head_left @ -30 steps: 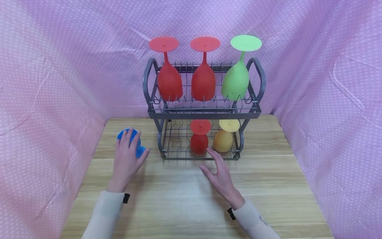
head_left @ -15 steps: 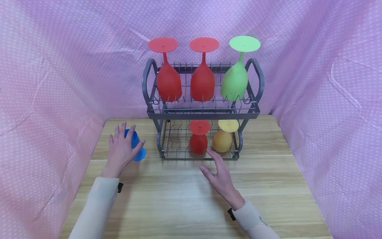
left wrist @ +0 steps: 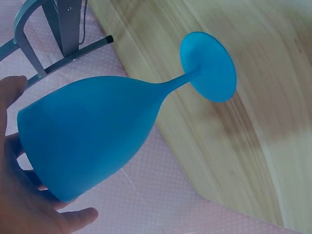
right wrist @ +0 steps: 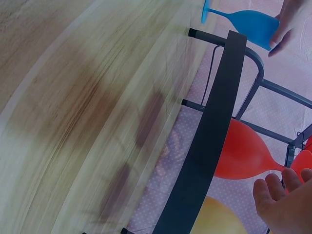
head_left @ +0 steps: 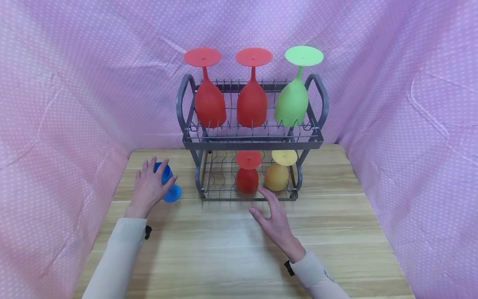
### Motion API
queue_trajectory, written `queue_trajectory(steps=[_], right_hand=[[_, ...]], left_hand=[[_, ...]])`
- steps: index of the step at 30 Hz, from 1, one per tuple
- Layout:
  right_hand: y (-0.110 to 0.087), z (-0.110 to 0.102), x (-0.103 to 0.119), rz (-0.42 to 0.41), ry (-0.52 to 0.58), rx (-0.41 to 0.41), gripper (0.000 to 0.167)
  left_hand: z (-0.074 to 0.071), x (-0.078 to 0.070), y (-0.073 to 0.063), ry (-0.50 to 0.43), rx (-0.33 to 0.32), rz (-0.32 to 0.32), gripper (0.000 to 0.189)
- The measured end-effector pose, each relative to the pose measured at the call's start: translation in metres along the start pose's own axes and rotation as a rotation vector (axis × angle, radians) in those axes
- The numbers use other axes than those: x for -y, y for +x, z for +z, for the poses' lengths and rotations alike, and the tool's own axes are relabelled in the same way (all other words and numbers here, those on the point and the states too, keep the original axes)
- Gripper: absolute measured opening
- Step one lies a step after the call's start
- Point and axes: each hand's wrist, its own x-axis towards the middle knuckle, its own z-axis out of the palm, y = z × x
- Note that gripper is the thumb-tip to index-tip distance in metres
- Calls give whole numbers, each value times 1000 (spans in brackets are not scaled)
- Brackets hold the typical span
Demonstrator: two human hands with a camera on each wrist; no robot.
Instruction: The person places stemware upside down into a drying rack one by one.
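Observation:
A blue goblet stands upright on the table at the left, in the head view. My left hand is around the bowl from the left, thumb on the near side and fingers spread by the rim. In the left wrist view several fingers of the left hand pass behind the bowl of the goblet, partly hidden by it. My right hand holds nothing; its fingers are relaxed, in front of the rack's lower tier, near an upside-down red goblet and a yellow goblet.
A grey two-tier dish rack stands at the back of the wooden table. Its upper tier holds two upside-down red goblets and a green goblet. A pink dotted cloth hangs around the table.
My left hand has moved left from over the blue goblet to its side, uncovering the goblet's foot. The right hand stays nearly still.

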Motion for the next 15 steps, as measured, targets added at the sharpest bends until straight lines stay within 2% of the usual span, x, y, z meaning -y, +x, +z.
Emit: queue_trajectory(steps=[8, 15], right_hand=[[0, 1, -1, 2, 8, 2, 68], [0, 1, -2, -9, 8, -8, 67]], left_hand=[[1, 1, -4, 2, -56, 35, 57], [1, -3, -15, -36, -54, -28, 58]])
